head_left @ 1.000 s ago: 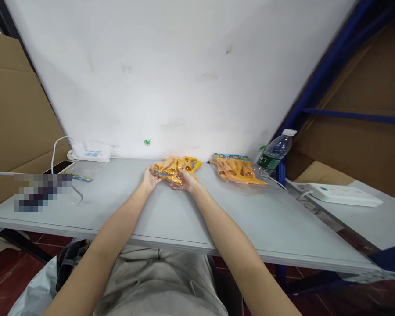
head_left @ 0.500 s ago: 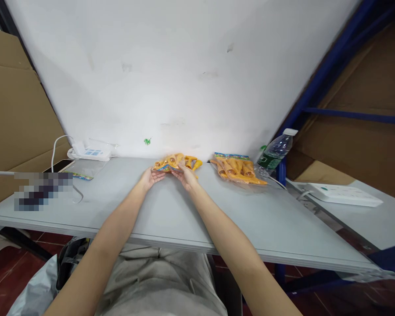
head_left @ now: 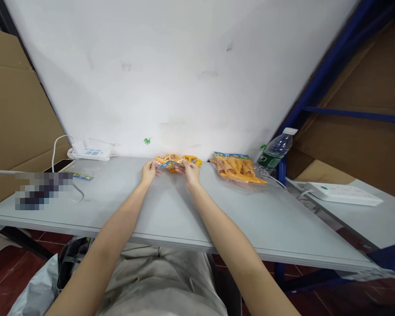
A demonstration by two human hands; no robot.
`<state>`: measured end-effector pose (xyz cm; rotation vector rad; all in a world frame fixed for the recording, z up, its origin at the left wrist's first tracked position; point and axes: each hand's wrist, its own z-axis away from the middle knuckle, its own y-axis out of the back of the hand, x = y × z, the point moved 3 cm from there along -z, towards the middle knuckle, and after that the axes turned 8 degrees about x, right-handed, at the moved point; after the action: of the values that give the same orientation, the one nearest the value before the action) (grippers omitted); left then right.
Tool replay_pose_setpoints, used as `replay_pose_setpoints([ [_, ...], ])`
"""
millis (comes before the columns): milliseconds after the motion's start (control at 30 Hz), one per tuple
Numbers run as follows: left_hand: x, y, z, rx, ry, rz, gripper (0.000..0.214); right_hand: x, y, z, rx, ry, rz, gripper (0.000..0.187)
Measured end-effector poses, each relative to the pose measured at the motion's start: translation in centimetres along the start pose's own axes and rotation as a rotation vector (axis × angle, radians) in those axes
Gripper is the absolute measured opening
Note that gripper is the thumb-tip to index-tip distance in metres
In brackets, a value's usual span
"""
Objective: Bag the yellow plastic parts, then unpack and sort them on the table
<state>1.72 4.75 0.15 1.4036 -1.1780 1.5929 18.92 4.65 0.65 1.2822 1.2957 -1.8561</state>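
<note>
A clear bag of orange plastic toys (head_left: 171,161) with a colourful header card is held at the far edge of the grey table (head_left: 171,215), close to the white wall. My left hand (head_left: 149,171) pinches its left end and my right hand (head_left: 191,170) pinches its right end. More loose orange pieces (head_left: 193,159) lie just behind my right hand. A second, filled bag of the same orange toys (head_left: 238,169) lies flat on the table to the right.
A water bottle (head_left: 276,151) leans at the back right beside a blue rack post. A white power strip (head_left: 90,152) with a cable, a phone and an empty clear bag (head_left: 82,169) sit at the back left. Another power strip (head_left: 340,193) lies on the right table. Cardboard stands on both sides.
Both hands have moved the bag away from me toward the wall and turned it so the header card faces up; the grip went from cupping it to pinching its two ends.
</note>
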Motion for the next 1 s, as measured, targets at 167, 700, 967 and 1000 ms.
replay_pose_setpoints([
  [167, 1.0, -0.4, 0.0, -0.031, 0.147, 0.084, 0.005, -1.6, 0.3, 0.2, 0.013, 0.064, 0.078, 0.022],
  [700, 7.9, -2.5, -0.9, -0.124, -0.089, 0.261, 0.014, -7.8, -1.6, -0.6, -0.081, 0.401, -0.159, 0.033],
  [967, 8.6, -1.6, 0.5, -0.174, -0.125, 0.349, 0.023, -9.2, -1.1, 1.4, -0.191, 0.476, -0.183, 0.029],
  [1000, 8.8, -1.5, 0.7, -0.176, -0.131, 0.365, 0.023, -9.4, -1.1, 1.8, -0.203, 0.485, -0.194, 0.028],
])
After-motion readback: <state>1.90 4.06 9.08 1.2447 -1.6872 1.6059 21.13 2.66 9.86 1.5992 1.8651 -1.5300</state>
